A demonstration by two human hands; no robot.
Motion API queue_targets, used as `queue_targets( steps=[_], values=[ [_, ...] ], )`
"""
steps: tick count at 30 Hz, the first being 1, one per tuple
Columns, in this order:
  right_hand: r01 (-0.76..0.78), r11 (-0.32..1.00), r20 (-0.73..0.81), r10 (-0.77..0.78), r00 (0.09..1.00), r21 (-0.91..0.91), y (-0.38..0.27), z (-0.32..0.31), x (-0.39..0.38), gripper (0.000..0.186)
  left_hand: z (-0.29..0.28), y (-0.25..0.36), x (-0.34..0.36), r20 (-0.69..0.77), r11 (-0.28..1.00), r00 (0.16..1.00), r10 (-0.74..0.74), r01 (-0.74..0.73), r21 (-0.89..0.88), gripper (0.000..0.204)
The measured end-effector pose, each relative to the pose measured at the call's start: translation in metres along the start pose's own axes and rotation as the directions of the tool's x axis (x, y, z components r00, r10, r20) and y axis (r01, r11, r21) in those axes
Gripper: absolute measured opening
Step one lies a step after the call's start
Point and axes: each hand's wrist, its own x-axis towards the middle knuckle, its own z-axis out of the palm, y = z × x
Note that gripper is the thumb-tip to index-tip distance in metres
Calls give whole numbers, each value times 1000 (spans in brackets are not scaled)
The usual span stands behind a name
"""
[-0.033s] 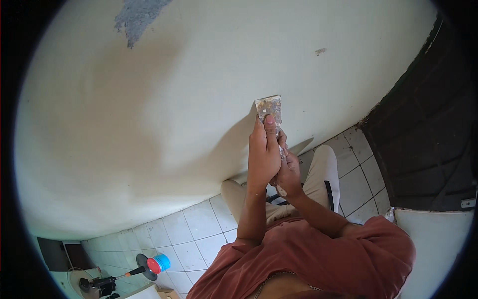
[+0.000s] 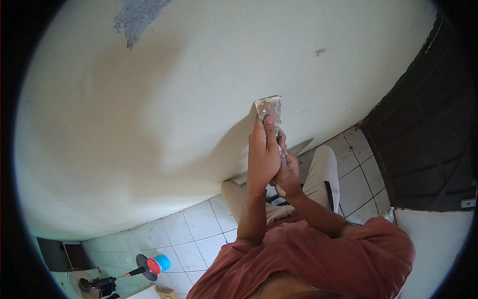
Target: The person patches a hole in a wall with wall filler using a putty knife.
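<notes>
A putty knife (image 2: 271, 103) points up and away from me, its wide blade crusted with dried white and brown filler. Its far edge lies against or very near the cream wall; I cannot tell which. My left hand (image 2: 264, 157) is closed round the knife, with the thumb pressed flat along the blade. Just below and to the right, my right hand (image 2: 289, 174) grips the handle end, most of which the fingers hide. White smears mark the right hand near the wrist.
The wall (image 2: 199, 89) has a bare grey patch (image 2: 137, 20) and a small chipped spot (image 2: 320, 52). A dark panel (image 2: 423, 129) stands at right. On the tiled floor (image 2: 199, 224), a standing fan (image 2: 102, 284) and a blue-and-red container (image 2: 159, 264) are at lower left.
</notes>
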Motion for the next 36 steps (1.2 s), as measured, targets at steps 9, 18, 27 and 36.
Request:
queue_targets(
  steps=[9, 18, 27, 36],
  values=[
    [13, 999, 33, -14, 999, 48, 2, -3, -1, 21, 3, 0, 0, -4, 999, 1000, -17, 17, -43, 34],
    [28, 1000, 3, -28, 1000, -7, -2, -2, -1, 23, 3, -5, -2, -9, 1000, 1000, -4, 4, -8, 37],
    [9, 998, 17, -8, 1000, -60, 0, -9, 3, 22, 2, -8, 2, -9, 999, 1000, -17, 17, -33, 37],
    [-50, 988, -3, 50, 999, -144, 1, -32, 2, 18, 9, -26, -2, -52, 990, 998, 27, -34, -135, 35]
  ],
)
